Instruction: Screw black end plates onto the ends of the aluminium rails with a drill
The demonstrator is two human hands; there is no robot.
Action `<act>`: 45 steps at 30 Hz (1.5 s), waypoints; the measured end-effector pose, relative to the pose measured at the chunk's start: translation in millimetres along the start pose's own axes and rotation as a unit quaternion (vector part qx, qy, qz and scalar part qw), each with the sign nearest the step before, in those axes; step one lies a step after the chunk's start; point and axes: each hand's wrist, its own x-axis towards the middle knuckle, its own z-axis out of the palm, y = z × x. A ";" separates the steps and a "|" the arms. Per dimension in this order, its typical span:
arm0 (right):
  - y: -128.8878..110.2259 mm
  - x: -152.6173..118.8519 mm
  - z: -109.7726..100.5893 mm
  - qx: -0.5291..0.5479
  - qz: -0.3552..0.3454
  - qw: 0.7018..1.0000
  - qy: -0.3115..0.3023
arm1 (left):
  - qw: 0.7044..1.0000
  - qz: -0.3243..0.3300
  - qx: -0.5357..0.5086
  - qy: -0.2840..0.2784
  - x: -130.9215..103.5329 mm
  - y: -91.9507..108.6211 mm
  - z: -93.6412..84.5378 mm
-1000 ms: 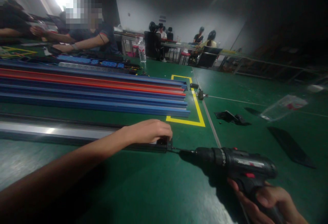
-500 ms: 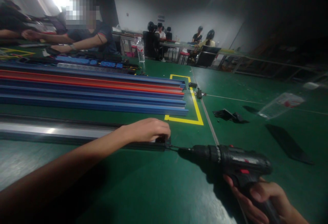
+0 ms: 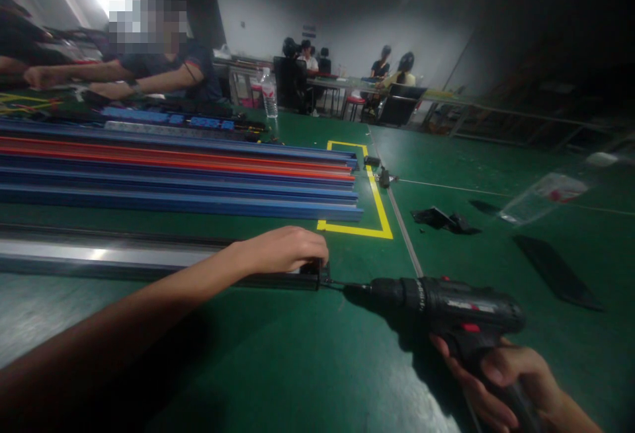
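My left hand (image 3: pixel 288 249) is closed over the right end of a long black profile (image 3: pixel 278 281) with a silvery inner face, its fingers curled on a dark end piece. In my right hand (image 3: pixel 516 380) is a black cordless drill (image 3: pixel 466 304) with red details, gripped by its handle. The drill points left, and its long thin bit reaches the end of the profile just beside my left fingertips. Whether the tip sits in a screw is too small to tell.
Blue profiles (image 3: pixel 297 205) and red profiles (image 3: pixel 248 164) lie behind, ending inside yellow tape (image 3: pixel 380 201). To the right are black scraps (image 3: pixel 444 219), a flat black piece (image 3: pixel 555 271) and a lying bottle (image 3: pixel 550 192). A person (image 3: pixel 163 79) works across the table.
The view has shifted very slightly. Both hands, the drill and the profile keep their places relative to each other. Across the table, the person's hands have moved a little.
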 end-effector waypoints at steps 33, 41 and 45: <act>-1.0 0.1 1.5 -0.015 0.015 1.000 0.000 | 1.000 -0.003 -0.010 -0.009 -1.6 -1.5 -0.4; -0.9 2.8 7.2 -0.036 -0.002 0.999 -0.003 | 1.000 0.001 -0.018 -0.006 -1.2 0.3 -1.8; 1.1 3.8 4.1 -0.032 -0.015 0.999 -0.010 | 1.000 0.000 -0.007 -0.006 -0.6 0.1 -0.8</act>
